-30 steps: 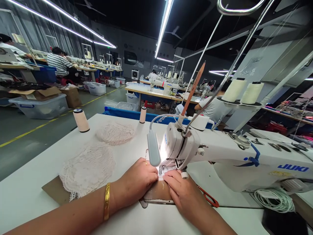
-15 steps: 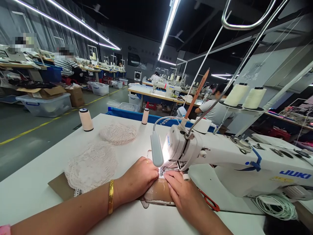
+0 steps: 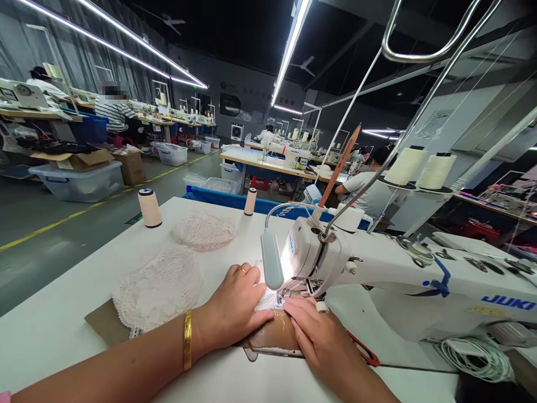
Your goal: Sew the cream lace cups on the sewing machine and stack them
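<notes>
Under the lit presser foot of the white sewing machine [image 3: 302,246] lies white lace [image 3: 268,302], beside a brown panel [image 3: 274,330] nearer me. My left hand [image 3: 229,305] is left of the foot, its fingers curled on the lace and its thumb stretched along the near side. To the right of the foot, my right hand [image 3: 316,330] rests with fingers extended and close together on the work, holding it down rather than gripping it. The fingertips of both hands are partly hidden. A grey lamp [image 3: 272,260] hangs just above the lace.
Two lace heaps [image 3: 161,285] lie on the white table [image 3: 54,341] at left, one over brown material. Thread spools [image 3: 150,208] stand behind. Red-handled snips [image 3: 364,350] lie by my right wrist. A coiled cable [image 3: 474,358] is at right. People sit at other machines.
My left hand has shifted slightly left, away from the presser foot, and its thumb has spread from the curled fingers, uncovering more lace. My right hand stays nearly in place.
</notes>
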